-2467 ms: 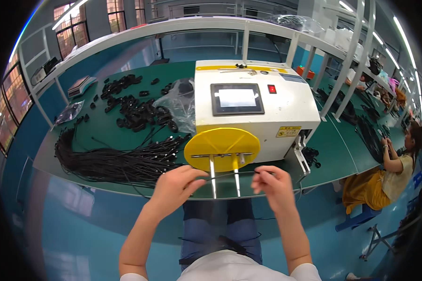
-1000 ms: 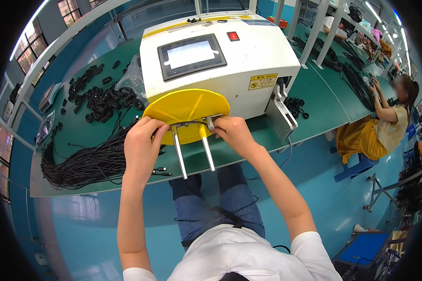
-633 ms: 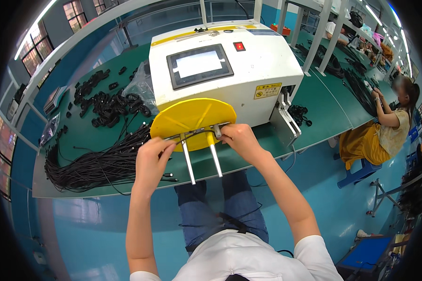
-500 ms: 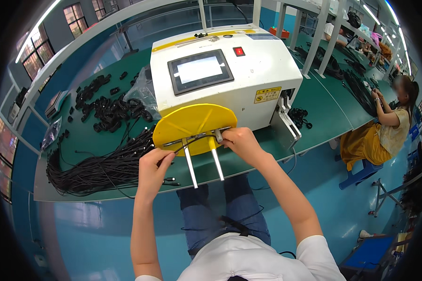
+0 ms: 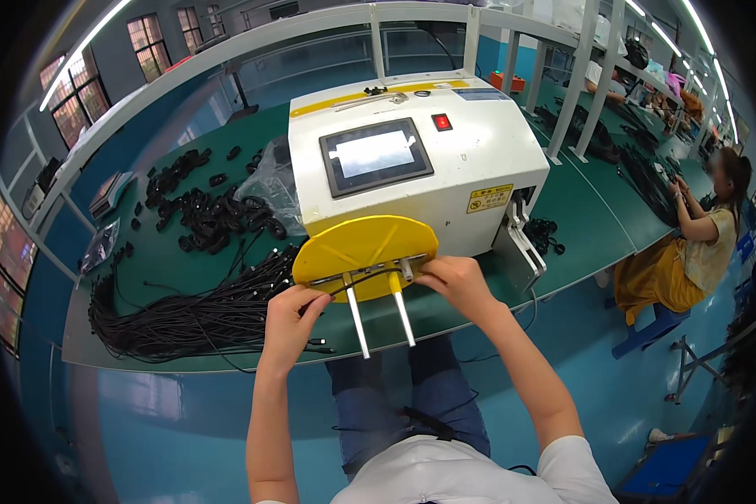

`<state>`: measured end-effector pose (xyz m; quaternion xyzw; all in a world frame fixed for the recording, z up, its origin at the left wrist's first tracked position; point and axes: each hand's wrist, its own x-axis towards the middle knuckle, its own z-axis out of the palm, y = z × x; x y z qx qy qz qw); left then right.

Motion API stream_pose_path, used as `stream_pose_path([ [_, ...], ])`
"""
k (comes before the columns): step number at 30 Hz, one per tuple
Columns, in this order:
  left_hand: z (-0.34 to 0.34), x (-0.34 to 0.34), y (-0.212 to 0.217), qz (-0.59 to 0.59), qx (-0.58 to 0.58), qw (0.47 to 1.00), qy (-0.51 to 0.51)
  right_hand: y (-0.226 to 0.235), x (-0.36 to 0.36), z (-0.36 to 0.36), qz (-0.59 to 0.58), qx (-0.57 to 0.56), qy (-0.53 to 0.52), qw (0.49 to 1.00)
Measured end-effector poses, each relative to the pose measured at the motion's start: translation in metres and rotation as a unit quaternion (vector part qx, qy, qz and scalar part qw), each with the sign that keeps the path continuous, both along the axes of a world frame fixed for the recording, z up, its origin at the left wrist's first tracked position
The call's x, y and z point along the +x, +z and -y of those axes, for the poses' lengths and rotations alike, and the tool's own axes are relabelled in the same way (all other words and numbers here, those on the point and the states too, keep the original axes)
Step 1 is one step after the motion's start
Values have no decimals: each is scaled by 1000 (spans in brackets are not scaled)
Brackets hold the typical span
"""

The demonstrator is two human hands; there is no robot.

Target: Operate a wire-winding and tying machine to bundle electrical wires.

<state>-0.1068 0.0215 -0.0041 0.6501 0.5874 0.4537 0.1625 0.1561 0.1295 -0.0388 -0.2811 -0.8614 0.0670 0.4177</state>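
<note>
Green bench: spread out before you in a workroom with a blue floor; well off to your right, a co-worker sits at the far stretch of it.
White machine: stands on the bench ahead of you, its screen lit.
Yellow disc: on the machine's near side, with two metal posts sticking out toward you and a small grey block beside the right-hand one.
Black cable: runs from your left fingertips across the posts, close to the disc, to the grey block; its far end is hidden by your right hand.
Left hand: thumb and forefinger pressed together on the cable, no gap showing.
Right hand: fingers bent in just beside the block; you can't tell from this view whether they pinch the cable's end, the block or neither.
Cable bundle: lies on the bench to your left, below a pile of black coils.
Step in hand: by the look of it, seating the cable's end at the block for winding.
Next move: probably calls for a secure end on the right and light, steady tension from your left, with fingertips clear of the posts before the disc turns.
</note>
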Motion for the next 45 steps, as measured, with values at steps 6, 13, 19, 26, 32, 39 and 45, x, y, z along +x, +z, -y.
stream_pose_path([
  [6,1,-11,4,3,-26,1000,-16,1,23,12,-45,-41,-23,998],
  [13,24,-64,-12,43,-72,996,-43,-19,41,40,-32,-158,-30,986],
  [19,35,-74,-26,105,-111,988,-32,-38,42,48,-20,-215,-22,976],
  [26,53,-103,-28,84,-137,987,-16,-51,38,51,-25,-244,-14,969],
  [32,54,-107,-32,73,-137,988,-16,-59,36,52,-12,-261,-13,965],
  [39,55,-107,-29,68,-141,988,-5,-56,34,52,-2,-258,-13,966],
  [45,54,-108,-27,49,-125,991,-11,-57,33,52,10,-252,-17,967],
])
